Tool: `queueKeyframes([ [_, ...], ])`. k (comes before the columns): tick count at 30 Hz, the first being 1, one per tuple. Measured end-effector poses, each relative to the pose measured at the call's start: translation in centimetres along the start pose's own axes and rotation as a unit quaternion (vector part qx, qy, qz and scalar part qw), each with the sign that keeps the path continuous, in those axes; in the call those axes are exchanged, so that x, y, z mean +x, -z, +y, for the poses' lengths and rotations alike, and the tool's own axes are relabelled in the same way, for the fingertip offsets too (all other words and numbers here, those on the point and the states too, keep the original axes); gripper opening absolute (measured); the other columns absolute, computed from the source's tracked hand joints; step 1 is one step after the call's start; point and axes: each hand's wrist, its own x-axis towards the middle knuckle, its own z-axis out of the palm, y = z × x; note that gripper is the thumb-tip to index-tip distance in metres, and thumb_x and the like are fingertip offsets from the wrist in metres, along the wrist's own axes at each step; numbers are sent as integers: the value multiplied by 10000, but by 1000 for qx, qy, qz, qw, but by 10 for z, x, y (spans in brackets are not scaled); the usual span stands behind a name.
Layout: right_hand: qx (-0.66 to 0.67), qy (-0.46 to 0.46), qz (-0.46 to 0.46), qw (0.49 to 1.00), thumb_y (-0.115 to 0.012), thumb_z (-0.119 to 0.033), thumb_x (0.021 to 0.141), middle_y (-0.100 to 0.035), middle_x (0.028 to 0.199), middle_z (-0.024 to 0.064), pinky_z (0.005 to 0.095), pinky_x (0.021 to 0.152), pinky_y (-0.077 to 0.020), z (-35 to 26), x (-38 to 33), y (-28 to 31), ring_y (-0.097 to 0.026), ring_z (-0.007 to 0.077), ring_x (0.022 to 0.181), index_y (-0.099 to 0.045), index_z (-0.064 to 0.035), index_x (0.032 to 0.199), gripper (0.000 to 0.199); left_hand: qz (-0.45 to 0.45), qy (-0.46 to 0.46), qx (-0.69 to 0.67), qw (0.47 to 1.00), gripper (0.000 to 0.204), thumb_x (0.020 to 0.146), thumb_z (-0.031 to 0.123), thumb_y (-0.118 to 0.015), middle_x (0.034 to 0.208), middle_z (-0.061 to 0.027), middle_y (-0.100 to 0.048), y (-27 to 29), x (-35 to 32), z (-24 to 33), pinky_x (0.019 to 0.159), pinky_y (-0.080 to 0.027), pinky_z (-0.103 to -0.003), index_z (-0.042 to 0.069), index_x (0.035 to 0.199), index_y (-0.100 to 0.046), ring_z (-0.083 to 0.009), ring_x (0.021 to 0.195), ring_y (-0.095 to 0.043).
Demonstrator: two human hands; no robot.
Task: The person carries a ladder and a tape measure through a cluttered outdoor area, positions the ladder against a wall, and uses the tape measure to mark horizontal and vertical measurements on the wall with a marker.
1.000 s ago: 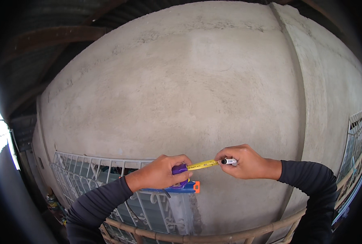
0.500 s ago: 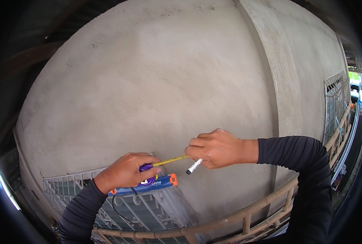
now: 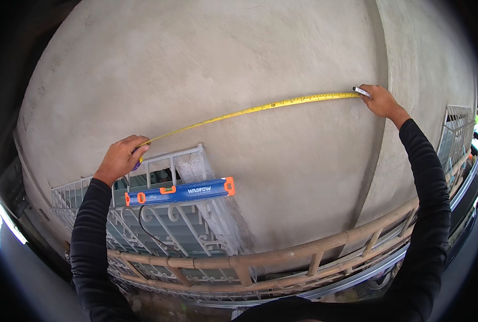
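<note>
A yellow tape measure (image 3: pixel 260 108) stretches between my hands in front of the grey plastered wall, its blade rising to the right. My left hand (image 3: pixel 120 158) is closed round the purple case, which is mostly hidden by the fingers, above the window grille. Near the raised edge of a wall column, my right hand (image 3: pixel 381 102) pinches the far end of the blade. The same hand also holds a white marker (image 3: pixel 362 92) with a dark tip, pointing left. A blue spirit level (image 3: pixel 185 192) with orange ends lies across the top of the grille, below my left hand.
A white metal window grille (image 3: pixel 201 228) juts from the wall at lower left. Bamboo rails (image 3: pixel 292 255) run across below my arms. The column (image 3: pixel 405 70) stands out from the wall at right, with a second grille (image 3: pixel 456 129) beyond it.
My right hand has moved up and right, drawing out a long stretch of blade. My left hand has shifted up and left, off the spirit level, which now shows fully.
</note>
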Motion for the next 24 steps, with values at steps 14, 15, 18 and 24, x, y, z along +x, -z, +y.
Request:
queueKeyframes([
  [14, -3, 14, 17, 1000, -720, -314, 974, -755, 930, 161, 415, 746, -555, 7, 3, -31, -712, 301, 790, -775, -33, 1050, 296, -49, 107, -87, 989, 366, 1058, 324, -566, 810, -182, -680, -46, 23, -50, 724, -500, -399, -14, 999, -693, -304, 728, -635],
  [15, 13, 18, 21, 1000, -723, -317, 973, -753, 920, 158, 415, 739, -550, 5, 6, -31, -710, 297, 781, -775, -39, 1055, 295, -51, 118, -85, 988, 373, 1057, 331, -566, 812, -182, -684, -49, 24, -55, 726, -503, -403, -14, 995, -694, -304, 730, -641],
  [18, 90, -14, 33, 995, -741, -304, 962, -744, 874, 135, 407, 706, -531, 1, 8, -31, -685, 271, 724, -769, -35, 1058, 287, -53, 130, -99, 985, 384, 1065, 313, -559, 797, -164, -677, -63, 26, -65, 729, -506, -372, -32, 950, -683, -241, 729, -630],
  [24, 158, 46, 123, 979, -747, -221, 968, -651, 754, 94, 333, 629, -463, 7, 8, -57, -506, 144, 649, -715, -10, 981, 214, -22, 173, -110, 979, 419, 1039, 357, -598, 739, -200, -669, -76, 24, -73, 665, -504, -408, -26, 923, -720, -291, 654, -646],
])
